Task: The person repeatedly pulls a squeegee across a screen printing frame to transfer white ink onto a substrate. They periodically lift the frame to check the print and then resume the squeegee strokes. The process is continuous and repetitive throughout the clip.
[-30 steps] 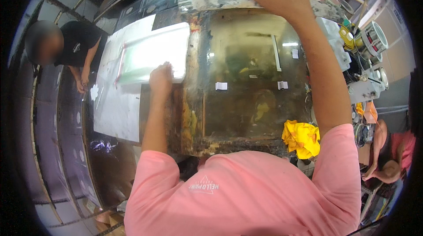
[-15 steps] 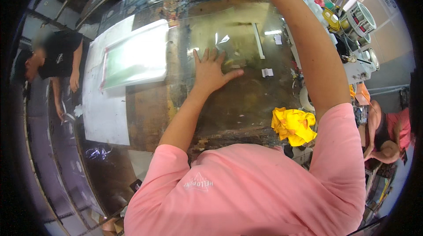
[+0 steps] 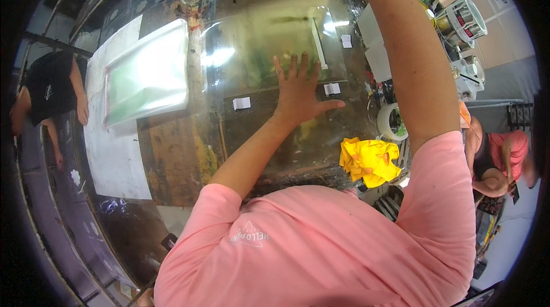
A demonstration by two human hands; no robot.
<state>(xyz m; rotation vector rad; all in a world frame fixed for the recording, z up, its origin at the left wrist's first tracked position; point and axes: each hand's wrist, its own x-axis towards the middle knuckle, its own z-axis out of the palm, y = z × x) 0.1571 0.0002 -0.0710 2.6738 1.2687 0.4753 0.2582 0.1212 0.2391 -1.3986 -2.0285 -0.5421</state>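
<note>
Here, left hand [image 3: 301, 95] overlaps clear sheet [image 3: 258, 49]; right hand cropped away.

head view | worn fisheye, left of pair | faces down | close above worktable [image 3: 175, 152]

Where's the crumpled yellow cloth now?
In the head view, the yellow cloth lies right of centre, just below the white ring and to the lower right of the left hand.
</note>
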